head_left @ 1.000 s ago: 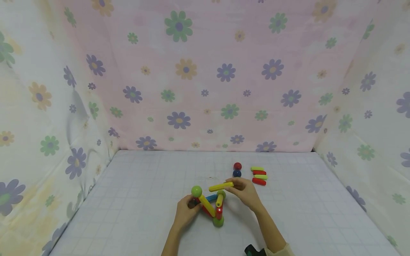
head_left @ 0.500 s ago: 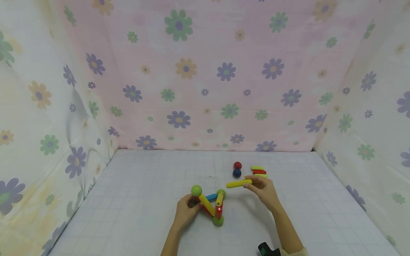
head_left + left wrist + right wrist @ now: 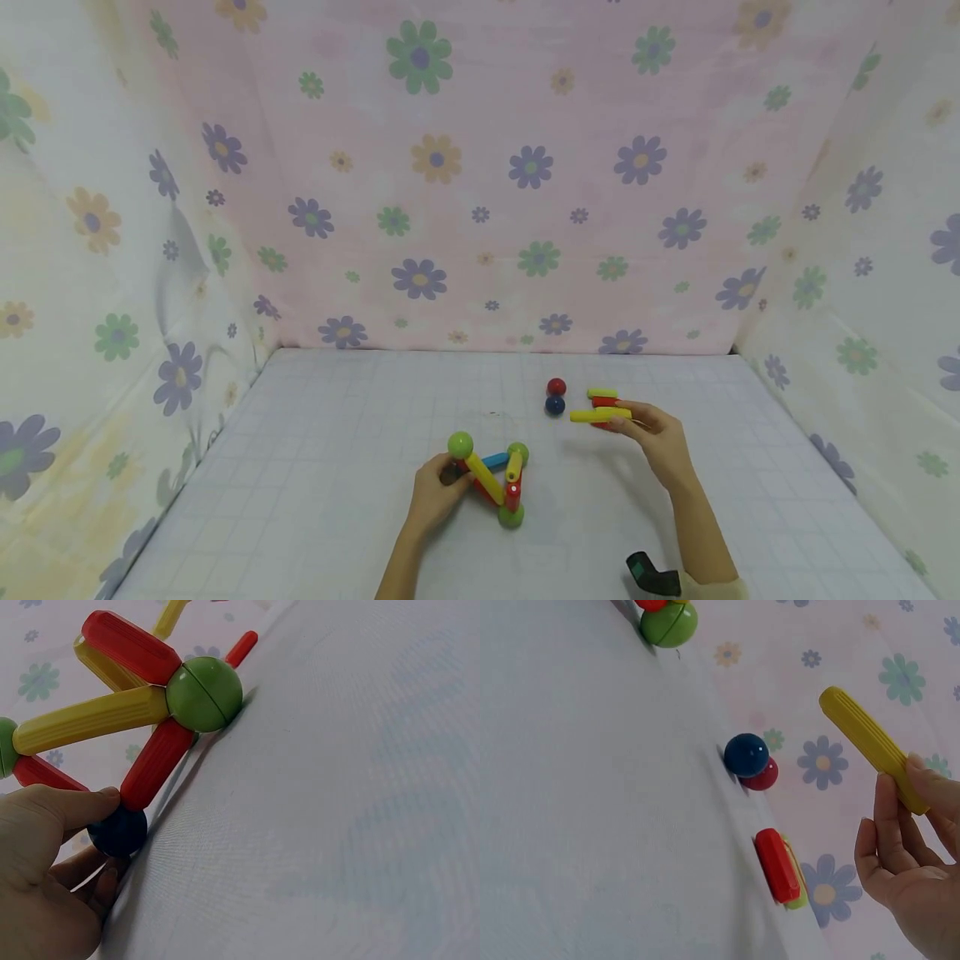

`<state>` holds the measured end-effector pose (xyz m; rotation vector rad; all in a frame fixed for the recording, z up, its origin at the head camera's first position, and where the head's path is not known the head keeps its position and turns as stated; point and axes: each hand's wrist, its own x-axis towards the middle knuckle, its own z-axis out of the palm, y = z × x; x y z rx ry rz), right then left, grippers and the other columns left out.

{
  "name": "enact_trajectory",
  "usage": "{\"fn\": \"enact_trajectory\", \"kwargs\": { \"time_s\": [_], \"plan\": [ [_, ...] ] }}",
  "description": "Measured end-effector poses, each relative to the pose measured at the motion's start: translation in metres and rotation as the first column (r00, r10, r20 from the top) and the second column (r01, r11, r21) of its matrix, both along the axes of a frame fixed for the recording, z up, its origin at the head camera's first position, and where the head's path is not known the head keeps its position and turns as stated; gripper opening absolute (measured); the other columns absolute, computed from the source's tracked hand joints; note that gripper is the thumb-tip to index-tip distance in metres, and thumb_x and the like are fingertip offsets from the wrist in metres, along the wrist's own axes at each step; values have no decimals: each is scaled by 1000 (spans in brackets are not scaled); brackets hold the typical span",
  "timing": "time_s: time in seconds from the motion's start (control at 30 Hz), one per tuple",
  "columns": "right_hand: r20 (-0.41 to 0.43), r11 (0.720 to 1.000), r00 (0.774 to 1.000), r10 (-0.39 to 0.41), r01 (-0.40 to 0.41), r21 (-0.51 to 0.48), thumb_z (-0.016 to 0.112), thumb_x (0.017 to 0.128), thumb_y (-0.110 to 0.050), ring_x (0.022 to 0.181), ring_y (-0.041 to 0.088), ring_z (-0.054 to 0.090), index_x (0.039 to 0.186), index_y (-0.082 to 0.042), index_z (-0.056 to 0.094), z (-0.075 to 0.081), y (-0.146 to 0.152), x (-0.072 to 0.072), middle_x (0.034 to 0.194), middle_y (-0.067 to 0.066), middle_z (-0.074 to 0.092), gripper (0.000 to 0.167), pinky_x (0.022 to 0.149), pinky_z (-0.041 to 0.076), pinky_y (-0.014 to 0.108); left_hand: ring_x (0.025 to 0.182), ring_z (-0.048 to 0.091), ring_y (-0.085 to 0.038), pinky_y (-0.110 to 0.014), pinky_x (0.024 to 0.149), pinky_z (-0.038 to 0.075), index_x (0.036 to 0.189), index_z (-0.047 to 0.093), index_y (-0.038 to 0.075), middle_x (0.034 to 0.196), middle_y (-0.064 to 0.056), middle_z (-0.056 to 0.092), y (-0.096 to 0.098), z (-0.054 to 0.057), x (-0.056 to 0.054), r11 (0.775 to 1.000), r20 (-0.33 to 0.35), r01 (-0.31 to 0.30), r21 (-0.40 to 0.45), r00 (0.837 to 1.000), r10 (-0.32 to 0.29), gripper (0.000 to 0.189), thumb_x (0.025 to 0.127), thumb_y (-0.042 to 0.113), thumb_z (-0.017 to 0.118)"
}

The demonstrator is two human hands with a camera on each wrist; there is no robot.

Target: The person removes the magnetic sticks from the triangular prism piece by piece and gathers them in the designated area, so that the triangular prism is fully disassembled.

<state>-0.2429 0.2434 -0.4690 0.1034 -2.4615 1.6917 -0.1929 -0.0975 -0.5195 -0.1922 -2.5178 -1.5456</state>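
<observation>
My left hand pinches a dark blue ball at one corner of a frame built of rods and balls. Green balls form other corners, joined by red, yellow and blue rods. One green ball sits raised at the end of a slanting yellow rod. Off to the right, my right hand holds a loose yellow rod by one end between thumb and fingers. In the head view that rod overlaps the row of spare rods behind it.
A loose red ball and dark blue ball lie on the table at the back. Beside them are spare red rods and yellow-green rods. Flowered cloth hangs behind and at both sides of the white table.
My right hand has carried the yellow rod away from the frame, to the right and back towards the spare rods. The left hand and the frame have stayed in place.
</observation>
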Motion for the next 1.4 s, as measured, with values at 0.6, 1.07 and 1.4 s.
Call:
{"fn": "enact_trajectory", "kwargs": {
  "time_s": [0.6,1.07,1.4],
  "plan": [
    [79,991,994,-71,80,-109,63,90,-32,86,-4,62,130,7,48,-24,41,-26,95,-15,63,59,77,49,14,81,52,-16,-26,70,44,105,67,3,96,-7,65,0,-1,0,1000,-11,-3,-9,1000,3,28,79,12,72],
    [141,970,980,-141,165,-178,64,89,-29,80,-6,62,134,9,42,-26,76,-42,84,-21,61,63,73,50,14,80,52,-16,-25,69,44,105,66,3,95,-7,64,1,-1,0,1000,-2,-10,-15,1000,10,28,79,12,72],
    [233,943,956,-179,234,-238,68,86,-19,75,-3,64,133,7,45,-28,92,-50,79,-20,62,58,68,52,16,89,56,-22,-32,76,47,107,66,3,101,-9,66,2,-2,1,1000,-7,-17,-20,1000,17,30,80,13,72]
  ]
}}
